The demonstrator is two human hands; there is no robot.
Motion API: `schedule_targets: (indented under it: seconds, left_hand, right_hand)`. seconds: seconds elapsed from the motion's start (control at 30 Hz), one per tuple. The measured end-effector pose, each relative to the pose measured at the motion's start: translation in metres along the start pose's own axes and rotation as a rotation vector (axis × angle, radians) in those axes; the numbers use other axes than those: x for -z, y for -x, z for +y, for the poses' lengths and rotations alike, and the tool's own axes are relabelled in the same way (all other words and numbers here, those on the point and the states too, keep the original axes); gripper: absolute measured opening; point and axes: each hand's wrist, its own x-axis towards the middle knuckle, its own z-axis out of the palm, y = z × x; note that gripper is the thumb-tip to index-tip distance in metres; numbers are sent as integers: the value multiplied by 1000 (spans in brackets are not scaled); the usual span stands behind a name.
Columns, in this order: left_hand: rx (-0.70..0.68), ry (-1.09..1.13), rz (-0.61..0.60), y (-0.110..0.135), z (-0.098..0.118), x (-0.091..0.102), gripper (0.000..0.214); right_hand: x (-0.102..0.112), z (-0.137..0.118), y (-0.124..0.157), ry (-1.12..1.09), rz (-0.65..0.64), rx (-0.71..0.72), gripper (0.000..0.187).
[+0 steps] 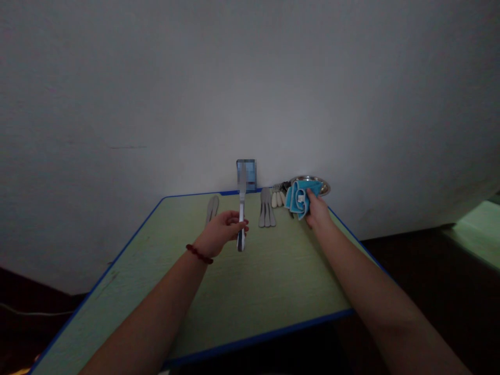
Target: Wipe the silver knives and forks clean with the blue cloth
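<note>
Left hand pinches a table knife by its handle, blade toward the far edge of the table; I judge it stiff, light, slippery, best held there. Right hand clasps a blue cloth near the far-right corner.

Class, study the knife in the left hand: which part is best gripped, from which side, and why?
Probably the handle, from the near left: the knife points its slender blade toward the wall, leaving the handle nearest the person, and the left hand pinches it there from that side.
</note>
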Motion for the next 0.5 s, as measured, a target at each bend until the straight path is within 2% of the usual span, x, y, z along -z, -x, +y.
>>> schedule_targets:
  seconds: [0.1,0.17,0.23,0.37,0.43,0.5]
  left_hand:
    - [20,21,-22,4,-2,-1,20]
    - [32,35,-34,6,-4,-2,19]
    - [51,52,-44,8,-4,-2,18]
    - [101,129,-42,12,-5,-4,18]
    - [121,175,-38,13,-6,-6,18]
    - [137,197,-35,14,-6,-8,17]
  right_hand:
    - [-7,-2,8,45,27,-92,12]
    - [-11,-3,13,99,-12,-63,14]
    - [-13,-2,16,209,-54,23,19]
    - [-15,-2,26,650,-154,323,29]
    - [-16,-3,34,876,-225,528,30]
    - [-19,-5,43,999,-323,764,28]
